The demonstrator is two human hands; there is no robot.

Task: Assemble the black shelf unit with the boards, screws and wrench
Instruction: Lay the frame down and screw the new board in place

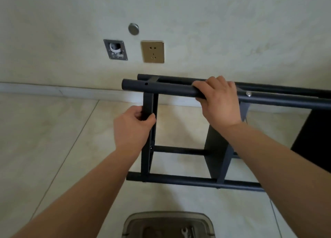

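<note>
The black shelf unit (180, 179) lies on its side on the tiled floor, its round tubes running left to right. My left hand (134, 128) grips the edge of the leftmost black board (149, 101), which stands between the upper and lower tubes. My right hand (217, 101) is wrapped around the near upper tube (161, 89). A second board (217, 159) stands further right, partly behind my right forearm. A silver screw head (248, 93) shows on the upper tube right of my hand. A silver wrench (185, 232) lies in a container at the bottom.
A grey-brown plastic container (168, 219) sits on the floor just before me. The wall behind carries a gold socket (152, 51), a grey recessed box (115, 49) and a round cap (133, 29). A skirting board (53, 90) runs along the floor edge.
</note>
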